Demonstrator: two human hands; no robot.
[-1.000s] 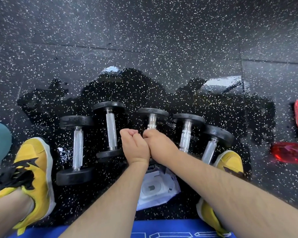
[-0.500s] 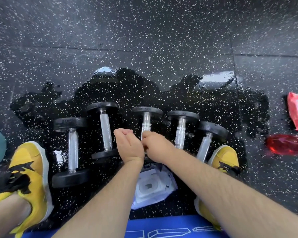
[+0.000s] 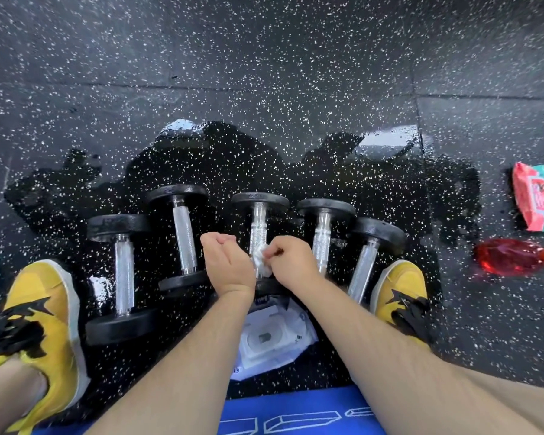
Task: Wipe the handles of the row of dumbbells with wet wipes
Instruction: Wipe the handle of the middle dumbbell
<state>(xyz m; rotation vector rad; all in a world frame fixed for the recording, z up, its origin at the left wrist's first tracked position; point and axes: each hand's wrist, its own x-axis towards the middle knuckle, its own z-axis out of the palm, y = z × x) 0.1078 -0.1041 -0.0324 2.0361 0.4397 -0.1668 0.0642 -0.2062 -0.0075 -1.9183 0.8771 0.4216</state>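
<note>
Right hand (image 3: 291, 262) pinches wipe (image 3: 261, 260); wipes pack (image 3: 274, 340) between forearms.

Gym: speckled rubber floor (image 3: 296, 58), dumbbells (image 3: 124, 274).

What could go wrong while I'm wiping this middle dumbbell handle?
The wipe in your right hand is bunched small on the middle dumbbell's handle, so the upper knurling may get missed.
The floor around the row looks wet and glossy; a dumbbell might slide.
The rightmost dumbbell lies tilted beside your right shoe and could roll against it.
</note>
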